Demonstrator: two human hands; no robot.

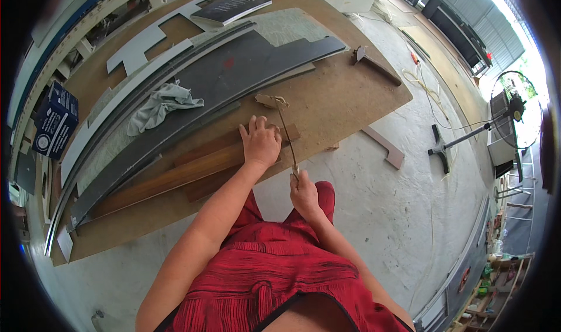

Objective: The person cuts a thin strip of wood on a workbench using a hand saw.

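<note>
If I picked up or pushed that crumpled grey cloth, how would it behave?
The cloth would probably hang limp, since it lies in loose folds. It is likely light, as it looks thin. Pushed, it would probably bunch up rather than roll, having no firm, round shape on the dark panel beneath it.

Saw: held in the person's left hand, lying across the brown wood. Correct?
Wrong hand: the head view shows the right hand holding the saw; the left hand rests on the brown wood. The saw does lie across the brown wood.
</note>
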